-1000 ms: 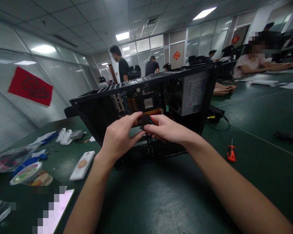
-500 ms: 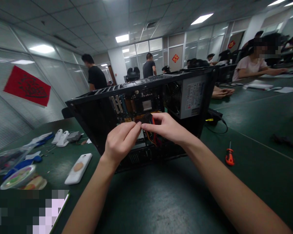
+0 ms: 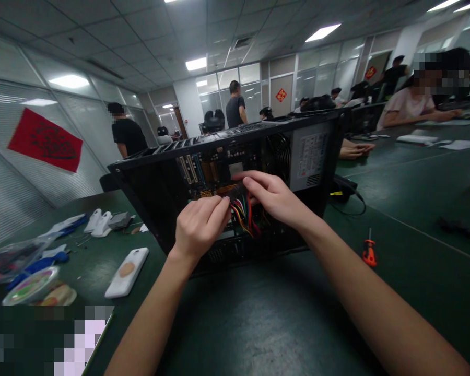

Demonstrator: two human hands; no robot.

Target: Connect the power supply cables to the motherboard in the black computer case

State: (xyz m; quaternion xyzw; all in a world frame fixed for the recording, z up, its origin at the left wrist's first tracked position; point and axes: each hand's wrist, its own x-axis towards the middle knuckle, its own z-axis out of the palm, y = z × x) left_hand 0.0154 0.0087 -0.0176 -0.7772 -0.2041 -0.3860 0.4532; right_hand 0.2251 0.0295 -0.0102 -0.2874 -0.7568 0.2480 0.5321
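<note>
A black computer case [image 3: 139, 201] stands open on the green table in front of me, its motherboard [image 3: 223, 166] showing inside. My left hand [image 3: 201, 224] is closed, with thumb and fingertips pinching a dark cable connector [image 3: 237, 194]. A bundle of coloured wires [image 3: 245, 215] in yellow, red, green and black hangs from it. Beside it on the right is my right hand [image 3: 274, 196], its fingers apart and the forefinger stretched over the connector. Its lower fingers are close to the wires, and their contact is partly hidden.
The power supply [image 3: 307, 156] sits in the case's upper right. An orange screwdriver [image 3: 369, 253] lies to the right. On the left are a white phone [image 3: 127, 272], a plastic tub [image 3: 31, 286] and a plastic bag [image 3: 15, 258]. A co-worker's hands [image 3: 356, 150] rest beyond the case.
My right hand has shifted up from the connector and its fingers have spread, so more of the coloured wires show. My left hand keeps its pinch. A person in the background has moved left.
</note>
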